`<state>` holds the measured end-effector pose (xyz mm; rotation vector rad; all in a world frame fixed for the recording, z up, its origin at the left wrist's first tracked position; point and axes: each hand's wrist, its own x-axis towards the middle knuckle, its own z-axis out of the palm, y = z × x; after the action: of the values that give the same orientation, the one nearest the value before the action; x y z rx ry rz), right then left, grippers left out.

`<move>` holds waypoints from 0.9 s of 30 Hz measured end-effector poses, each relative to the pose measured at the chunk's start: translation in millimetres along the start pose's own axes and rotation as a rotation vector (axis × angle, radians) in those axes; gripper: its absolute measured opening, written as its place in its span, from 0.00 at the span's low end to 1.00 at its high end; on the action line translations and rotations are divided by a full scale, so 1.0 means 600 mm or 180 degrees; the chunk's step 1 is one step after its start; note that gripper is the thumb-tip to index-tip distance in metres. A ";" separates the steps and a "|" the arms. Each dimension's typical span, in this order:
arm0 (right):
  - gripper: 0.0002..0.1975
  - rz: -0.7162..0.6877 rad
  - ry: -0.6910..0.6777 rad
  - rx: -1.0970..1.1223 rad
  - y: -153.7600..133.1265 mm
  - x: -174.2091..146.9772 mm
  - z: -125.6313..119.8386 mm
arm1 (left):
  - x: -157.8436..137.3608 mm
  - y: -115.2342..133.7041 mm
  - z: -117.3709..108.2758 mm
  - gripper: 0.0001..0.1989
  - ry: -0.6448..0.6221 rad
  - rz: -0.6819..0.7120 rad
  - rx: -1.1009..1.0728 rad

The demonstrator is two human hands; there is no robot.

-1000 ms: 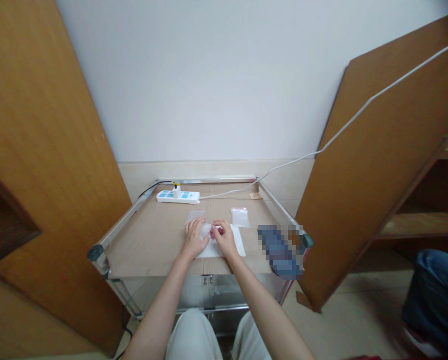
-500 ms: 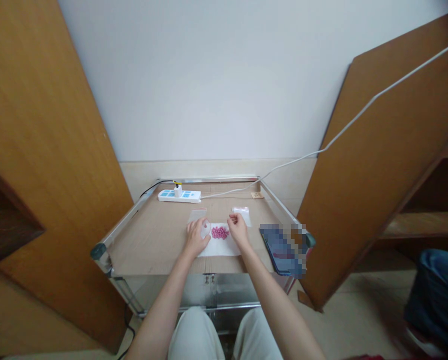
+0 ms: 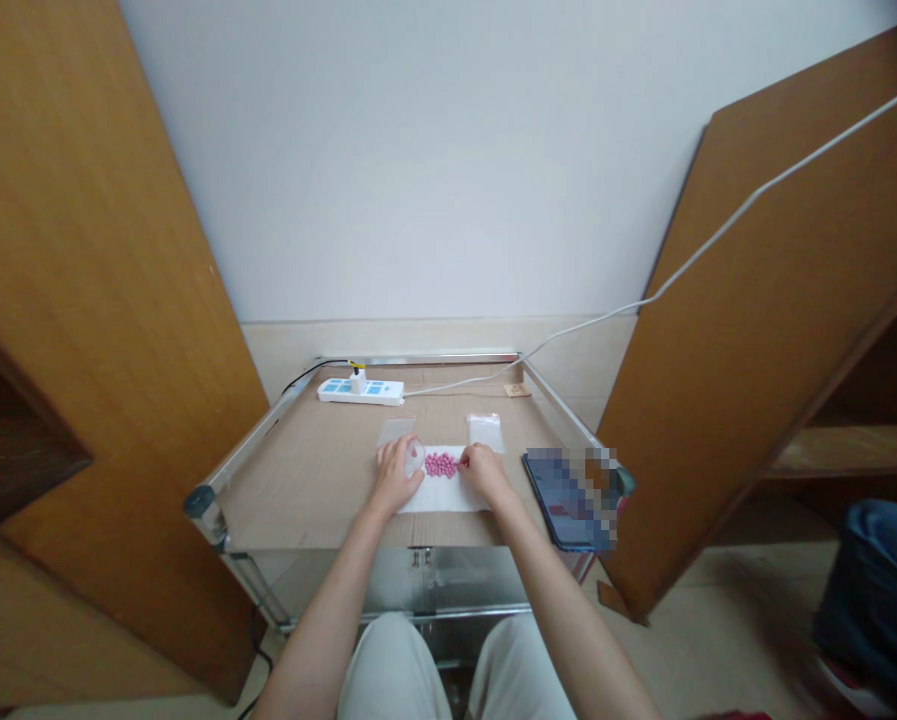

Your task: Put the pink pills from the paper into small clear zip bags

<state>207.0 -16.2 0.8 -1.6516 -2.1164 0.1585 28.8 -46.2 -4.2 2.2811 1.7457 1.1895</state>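
A heap of small pink beads [image 3: 440, 465] lies on a white sheet [image 3: 442, 497] at the middle of the tabletop. To its left, my left hand [image 3: 395, 477] is closed around a small clear round container [image 3: 416, 457], tilted so that its rim shows toward the beads. My right hand [image 3: 485, 472] is at the right edge of the heap, thumb and fingertips pinched together by the outermost beads. Whatever may be between those fingertips is too small to make out. Behind the hands lie two clear plastic bags, a left bag [image 3: 397, 429] and a right bag [image 3: 485, 431].
A power strip [image 3: 360, 391] with a plug in it sits at the back left, its white cable [image 3: 583, 325] running off to the right. On the right lies a dark tablet-like device [image 3: 568, 505], partly blurred. Metal rails [image 3: 568, 405] edge the cart top. A person's leg [image 3: 872, 590] shows at far right.
My right hand has come down from beside the right bag to the edge of the beads, uncovering more of that bag. My left hand keeps its hold on the container.
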 end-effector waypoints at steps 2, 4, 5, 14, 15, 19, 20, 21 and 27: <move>0.08 0.0003 -0.0004 0.0034 0.000 -0.001 0.003 | 0.000 -0.001 0.001 0.25 -0.0005 0.0009 -0.0002; 0.08 0.0016 -0.0018 0.0077 -0.001 -0.003 0.004 | -0.001 -0.002 0.002 0.25 -0.0004 0.0025 -0.0005; 0.08 0.0023 -0.0025 0.0093 -0.001 -0.003 0.003 | -0.001 -0.003 0.003 0.25 0.0000 0.0029 -0.0006; 0.07 0.0043 0.0136 0.0727 -0.012 0.011 -0.020 | 0.000 0.006 -0.002 0.20 -0.0100 -0.0013 -0.0012; 0.07 -0.0015 0.0187 0.0889 -0.018 0.013 -0.021 | 0.000 0.008 -0.003 0.20 -0.0117 -0.0023 -0.0021; 0.06 -0.0289 0.0116 0.1368 -0.048 0.015 -0.017 | 0.001 0.011 -0.001 0.19 -0.0118 -0.0073 -0.0061; 0.06 -0.0338 0.0077 0.1434 -0.055 0.014 -0.015 | 0.001 0.010 0.000 0.20 -0.0108 -0.0076 -0.0080; 0.06 -0.0398 0.0029 0.1489 -0.061 0.013 -0.013 | 0.001 0.009 0.001 0.20 -0.0097 -0.0071 -0.0103; 0.13 -0.1021 -0.0099 0.1636 -0.066 0.013 -0.017 | 0.000 -0.001 0.008 0.22 -0.0069 0.0012 -0.0322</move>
<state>174.3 -21.8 26.2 -1.0103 -2.0991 0.5734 31.1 -43.9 -7.5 2.2326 1.6353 1.2194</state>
